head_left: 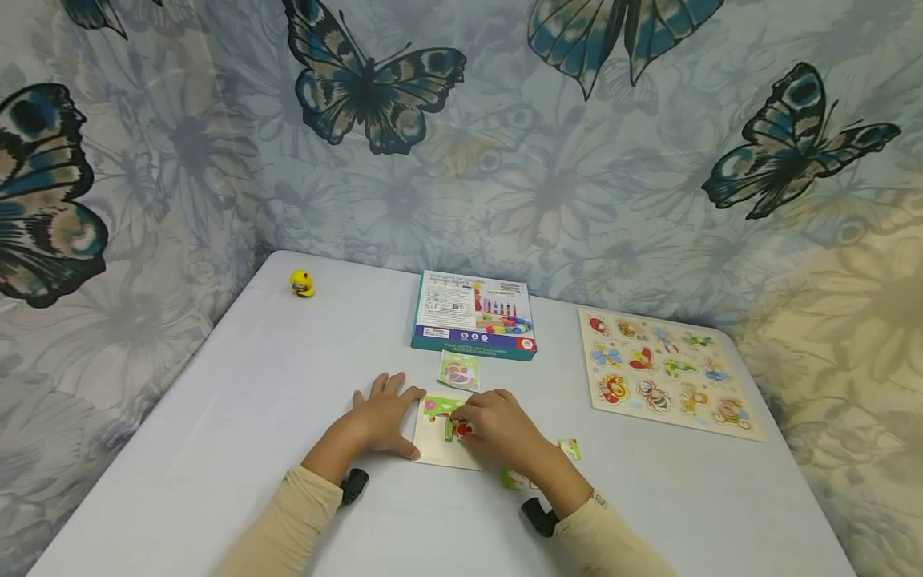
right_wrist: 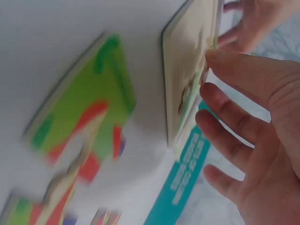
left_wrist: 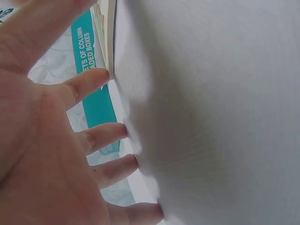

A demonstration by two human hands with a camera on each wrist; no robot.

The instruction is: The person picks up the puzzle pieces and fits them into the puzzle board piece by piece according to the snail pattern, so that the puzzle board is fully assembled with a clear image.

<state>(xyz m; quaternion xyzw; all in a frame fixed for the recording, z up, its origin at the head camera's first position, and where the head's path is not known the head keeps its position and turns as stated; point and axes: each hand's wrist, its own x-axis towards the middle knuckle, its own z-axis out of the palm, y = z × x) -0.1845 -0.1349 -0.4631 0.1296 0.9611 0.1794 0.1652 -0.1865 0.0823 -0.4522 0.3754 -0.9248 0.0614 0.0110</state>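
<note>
A pale puzzle board point(head_left: 441, 453) lies in front of me, with a green puzzle piece point(head_left: 438, 405) along its top edge. My left hand point(head_left: 380, 417) is spread flat at the board's left side, thumb and index fingertip at its edge; the left wrist view shows the other fingertips on the tablecloth. Over the board, my right hand point(head_left: 501, 429) pinches a green and red puzzle piece point(head_left: 460, 430) between thumb and index finger. To the right, partly under the right forearm, lie loose puzzle pieces point(head_left: 569, 449), seen larger as a green and red piece point(right_wrist: 84, 108) in the right wrist view.
Just beyond the board is a picture card point(head_left: 458, 371), against a teal-edged box point(head_left: 473, 315). An insect peg puzzle point(head_left: 667, 373) lies at the right of the white table point(head_left: 238, 417). A small yellow toy point(head_left: 302, 284) stands at the far left. A butterfly-patterned curtain point(head_left: 497, 176) surrounds the back.
</note>
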